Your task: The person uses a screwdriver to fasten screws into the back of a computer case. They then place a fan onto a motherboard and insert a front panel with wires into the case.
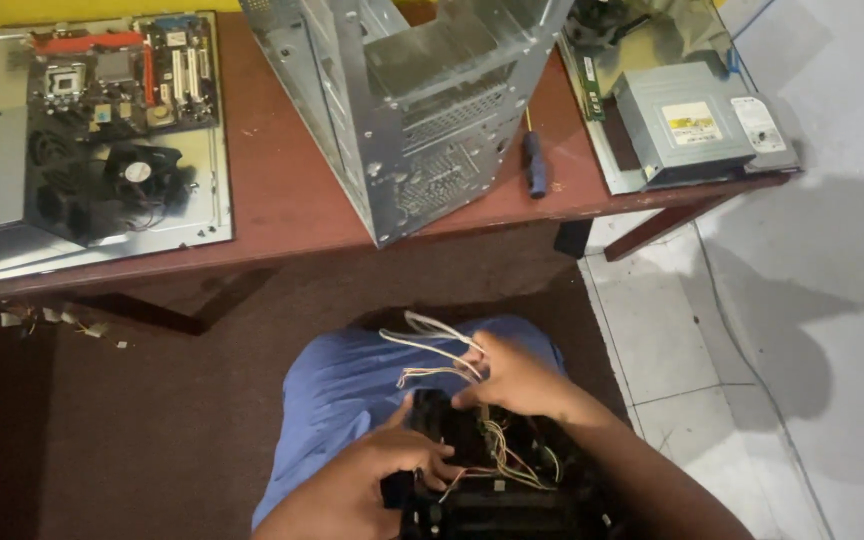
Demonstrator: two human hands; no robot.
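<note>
while both hands grip one black wired part (472,470) on the lap, left hand (367,480) clamps its side, right hand (512,380) pinches white wires (432,345); one screwdriver (535,160), one case (412,100) on the tabletop (282,190).

table (282,200) reddish-brown | trousers (352,390) blue | screwdriver (536,165) dark blue | case (402,100) silver-grey
</note>
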